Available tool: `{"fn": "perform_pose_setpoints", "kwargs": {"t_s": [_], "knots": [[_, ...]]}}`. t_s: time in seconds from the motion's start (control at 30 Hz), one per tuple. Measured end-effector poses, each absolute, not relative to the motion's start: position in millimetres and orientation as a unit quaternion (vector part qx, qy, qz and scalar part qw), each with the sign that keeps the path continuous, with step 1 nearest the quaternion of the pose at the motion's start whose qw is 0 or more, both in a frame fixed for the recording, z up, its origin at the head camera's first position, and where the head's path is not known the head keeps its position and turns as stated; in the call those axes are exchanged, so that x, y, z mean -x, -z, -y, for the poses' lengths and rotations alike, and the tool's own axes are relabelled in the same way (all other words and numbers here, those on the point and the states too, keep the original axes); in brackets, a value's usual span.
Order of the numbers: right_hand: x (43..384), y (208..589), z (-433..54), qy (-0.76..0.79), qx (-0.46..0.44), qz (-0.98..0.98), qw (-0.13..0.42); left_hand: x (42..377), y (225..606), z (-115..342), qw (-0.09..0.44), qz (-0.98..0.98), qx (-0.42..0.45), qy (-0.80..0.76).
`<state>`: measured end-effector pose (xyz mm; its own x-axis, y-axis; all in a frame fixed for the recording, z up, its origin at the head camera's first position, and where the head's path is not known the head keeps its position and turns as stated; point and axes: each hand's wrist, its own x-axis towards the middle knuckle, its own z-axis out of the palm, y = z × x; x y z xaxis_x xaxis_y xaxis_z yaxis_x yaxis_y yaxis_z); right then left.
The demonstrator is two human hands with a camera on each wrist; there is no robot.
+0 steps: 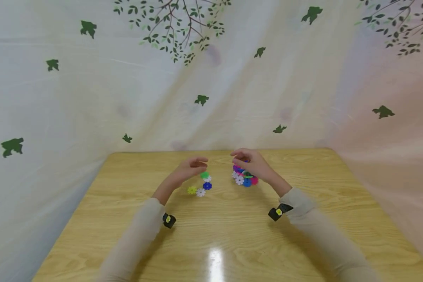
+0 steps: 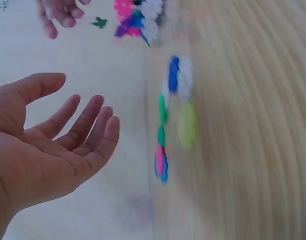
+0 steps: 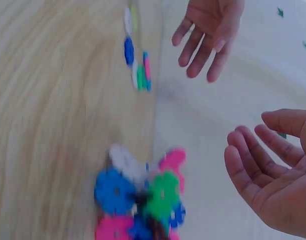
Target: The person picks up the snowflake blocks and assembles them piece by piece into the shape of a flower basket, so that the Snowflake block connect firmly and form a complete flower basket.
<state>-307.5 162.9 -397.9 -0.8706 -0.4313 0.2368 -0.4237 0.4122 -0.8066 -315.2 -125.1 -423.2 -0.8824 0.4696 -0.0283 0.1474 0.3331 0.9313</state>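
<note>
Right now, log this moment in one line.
left hand: empty, near flower row | right hand: empty, near flower pile | surface: wooden table

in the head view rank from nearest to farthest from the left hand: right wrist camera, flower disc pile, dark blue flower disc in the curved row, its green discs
1. green discs, just below the left hand
2. dark blue flower disc, lower still
3. flower disc pile, across to the right
4. right wrist camera, farther right, lower

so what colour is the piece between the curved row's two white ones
The piece is dark blue, clearest in the head view.
</note>
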Motion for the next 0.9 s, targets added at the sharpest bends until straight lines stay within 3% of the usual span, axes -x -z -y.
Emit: {"fn": "perform_pose_setpoints", "kwargs": {"t_s": [0.43, 0.63, 0.9], "knots": [[308.9, 442.9, -76.0, 0.375, 0.343, -0.845, 0.166, 300.2, 437.4, 175.9, 0.179, -0.875, -0.241, -0.380], [309.6, 451.9, -59.9, 0.325, 0.340, -0.864, 0.181, 307.8, 449.0, 171.8, 0.172, -0.883, -0.241, -0.363], [302.8, 452.7, -54.5, 0.289, 0.351, -0.878, 0.150, 308.9, 451.2, 173.8, 0.164, -0.882, -0.250, -0.363]]}}
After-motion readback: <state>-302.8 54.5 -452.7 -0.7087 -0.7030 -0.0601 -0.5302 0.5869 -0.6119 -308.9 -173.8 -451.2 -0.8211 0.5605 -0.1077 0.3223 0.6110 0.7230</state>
